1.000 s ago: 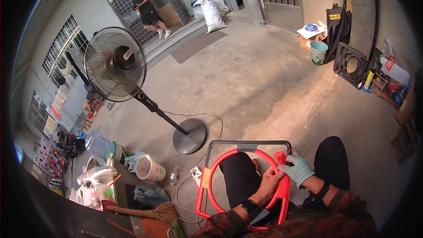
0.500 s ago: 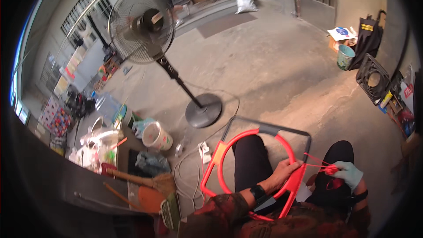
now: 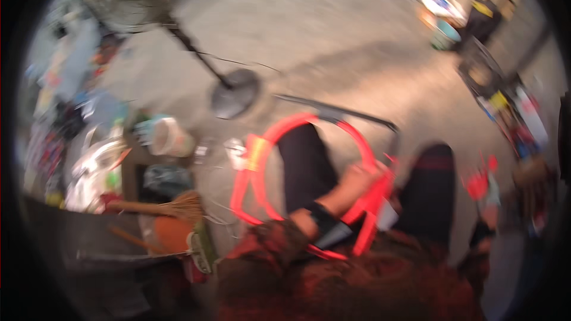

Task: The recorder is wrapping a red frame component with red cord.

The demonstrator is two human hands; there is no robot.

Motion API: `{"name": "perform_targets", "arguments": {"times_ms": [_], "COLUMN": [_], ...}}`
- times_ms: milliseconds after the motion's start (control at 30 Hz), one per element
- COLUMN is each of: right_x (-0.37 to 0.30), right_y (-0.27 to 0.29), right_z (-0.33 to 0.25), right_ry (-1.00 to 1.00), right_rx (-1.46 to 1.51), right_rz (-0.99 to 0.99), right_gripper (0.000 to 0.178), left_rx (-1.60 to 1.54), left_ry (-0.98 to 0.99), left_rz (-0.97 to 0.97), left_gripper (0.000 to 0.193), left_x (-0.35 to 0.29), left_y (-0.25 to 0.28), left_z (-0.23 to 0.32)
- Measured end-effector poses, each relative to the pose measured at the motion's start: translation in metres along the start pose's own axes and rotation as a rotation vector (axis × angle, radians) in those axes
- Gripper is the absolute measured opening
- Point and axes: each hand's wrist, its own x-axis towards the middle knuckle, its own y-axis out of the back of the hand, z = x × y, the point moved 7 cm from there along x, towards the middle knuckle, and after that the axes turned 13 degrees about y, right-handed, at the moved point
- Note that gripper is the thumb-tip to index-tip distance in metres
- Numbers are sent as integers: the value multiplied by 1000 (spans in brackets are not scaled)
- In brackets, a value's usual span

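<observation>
A bright red-orange frame [image 3: 262,142] with a round ring, straight bars and a black tubular edge [image 3: 357,116] lies across my thighs. My left hand [image 3: 360,181] is closed on its right side, below the black corner. Out past my right knee, my right hand [image 3: 491,195], in a pale glove, is raised and smeared by motion. A bundle of red cord [image 3: 476,185] is in its fingers. Whether the cord still runs unbroken to the frame is too blurred to tell.
A black standing fan [image 3: 235,92] is ahead on the left, its cable along the floor. To the left are a white bucket [image 3: 171,138], a straw broom [image 3: 178,205] and an orange dustpan [image 3: 166,233]. Clutter and a teal bucket [image 3: 445,35] line the right side.
My right hand has swung outward to the right and up with the red cord, away from the frame. My left hand keeps its hold. The whole view has shifted and blurred.
</observation>
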Motion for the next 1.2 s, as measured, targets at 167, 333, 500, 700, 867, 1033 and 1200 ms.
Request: {"name": "perform_targets", "arguments": {"times_ms": [167, 333, 500, 700, 867, 1033, 1200], "right_x": [49, 16, -16, -30, -17, -9, -21], "right_y": [14, -130, -235, -214, -235, -228, -234], "right_z": [19, 37, 94, 104, 78, 117, 106], "right_ry": [188, -45, -128, -359, -258, -380, -265], "right_rx": [482, -30, -135, -307, 498, 405, -241], "right_rz": [70, -152, -510, -664, -156, -343, -385], "right_gripper": [25, 35, 41, 31, 22, 22, 29], "left_rx": [-157, -136, -105, -91, -202, -214, -247], "left_ry": [67, 103, 15, -34, 62, 109, 113], "left_rz": [70, 68, 83, 115, -97, -71, -13], "left_gripper": [16, 15, 11, 13, 16, 12, 11], "left_x": [0, 12, 4, 0, 2, -1, -2], "left_y": [14, 7, 5, 1, -5, -6, -13], "left_z": [3, -4, -3, 11, 3, -4, -4]}}
